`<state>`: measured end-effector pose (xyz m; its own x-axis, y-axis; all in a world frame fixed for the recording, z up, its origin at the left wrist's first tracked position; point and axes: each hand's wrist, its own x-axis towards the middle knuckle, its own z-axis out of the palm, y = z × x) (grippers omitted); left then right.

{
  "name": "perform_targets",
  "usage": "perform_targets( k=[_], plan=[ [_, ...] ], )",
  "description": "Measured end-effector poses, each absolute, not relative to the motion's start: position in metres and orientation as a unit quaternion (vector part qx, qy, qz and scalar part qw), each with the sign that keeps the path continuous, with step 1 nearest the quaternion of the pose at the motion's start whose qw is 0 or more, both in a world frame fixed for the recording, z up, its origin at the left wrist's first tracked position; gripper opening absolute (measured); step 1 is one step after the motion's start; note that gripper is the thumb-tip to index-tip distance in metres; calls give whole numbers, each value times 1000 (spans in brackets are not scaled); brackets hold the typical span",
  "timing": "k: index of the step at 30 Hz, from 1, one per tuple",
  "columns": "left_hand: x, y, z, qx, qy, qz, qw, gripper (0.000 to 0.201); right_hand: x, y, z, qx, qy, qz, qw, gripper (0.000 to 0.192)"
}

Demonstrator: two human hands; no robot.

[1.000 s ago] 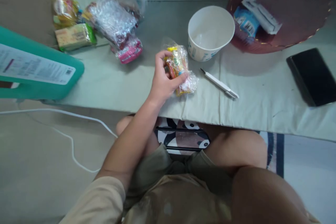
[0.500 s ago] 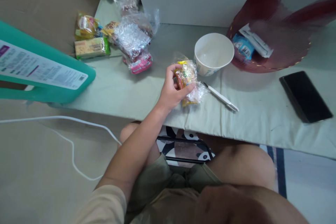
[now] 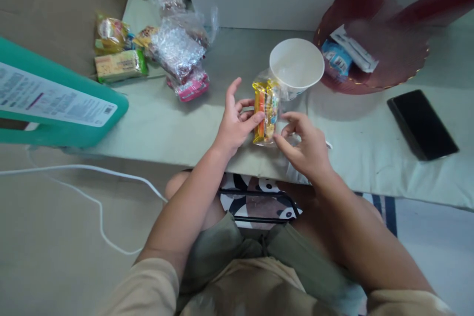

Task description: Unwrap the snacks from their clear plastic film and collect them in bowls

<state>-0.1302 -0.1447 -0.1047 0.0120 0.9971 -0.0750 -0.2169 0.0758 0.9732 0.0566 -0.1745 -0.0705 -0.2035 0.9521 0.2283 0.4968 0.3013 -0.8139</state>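
yellow snack packets (image 3: pixel 265 121) sit pinched at their left by the left hand (image 3: pixel 236 121), seemingly for steadiness; the right hand (image 3: pixel 305 144), half-curled, flanks them, grip unclear.

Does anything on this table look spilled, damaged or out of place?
Nothing stands out. The bowl stands upright, the phone lies on the cloth, and the snack packet in the left hand shows no visible spill. The wrapped snacks are merely heaped untidily.

The yellow snack packets (image 3: pixel 272 101) are glossy, crinkly plastic; the white tub (image 3: pixel 296 63) at their one o'clock looks like smooth paper; the tablecloth (image 3: pixel 177 136) is matt, wrinkled fabric.
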Motion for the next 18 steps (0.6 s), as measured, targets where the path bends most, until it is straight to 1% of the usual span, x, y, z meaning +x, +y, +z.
perform_targets(
  k=[2, 3, 5, 7, 8, 9, 10, 12, 13, 15, 16, 17, 18],
  plan=[
    [-130, -143, -100, 385, 450, 530, 608, 64, 58, -180, -66, -479, -749, 279, 363, 3],
    [-131, -143, -96, 363, 445, 519, 633, 51, 59, -182, -62, -452, -768, 282, 356, 5],
    [-131, -144, -87, 319, 445, 485, 682, 29, 61, -185, -55, -376, -805, 329, 320, 10],
    [-131, -145, -79, 282, 458, 464, 704, 14, 62, -187, -50, -312, -820, 395, 271, 15],
    [-131, -145, -77, 270, 466, 463, 704, 9, 62, -188, -50, -310, -813, 415, 264, 20],
    [-130, -146, -75, 265, 475, 467, 697, 7, 61, -188, -50, -336, -795, 420, 280, 24],
    [-129, -147, -75, 271, 483, 473, 685, 6, 60, -189, -52, -383, -766, 408, 316, 27],
    [-127, -148, -77, 311, 495, 484, 651, 9, 56, -187, -57, -479, -689, 367, 400, 21],
    [-125, -149, -79, 341, 495, 488, 633, 13, 54, -186, -61, -513, -652, 356, 430, 23],
    [-121, -151, -82, 397, 480, 485, 613, 24, 48, -182, -70, -543, -596, 378, 456, 45],
    [-120, -152, -83, 412, 467, 480, 618, 28, 47, -180, -74, -545, -575, 405, 457, 53],
    [-118, -154, -84, 414, 455, 474, 630, 29, 46, -178, -78, -541, -558, 434, 456, 53],
    [-118, -154, -83, 402, 447, 468, 648, 28, 46, -175, -81, -533, -546, 459, 455, 48]
  ],
)
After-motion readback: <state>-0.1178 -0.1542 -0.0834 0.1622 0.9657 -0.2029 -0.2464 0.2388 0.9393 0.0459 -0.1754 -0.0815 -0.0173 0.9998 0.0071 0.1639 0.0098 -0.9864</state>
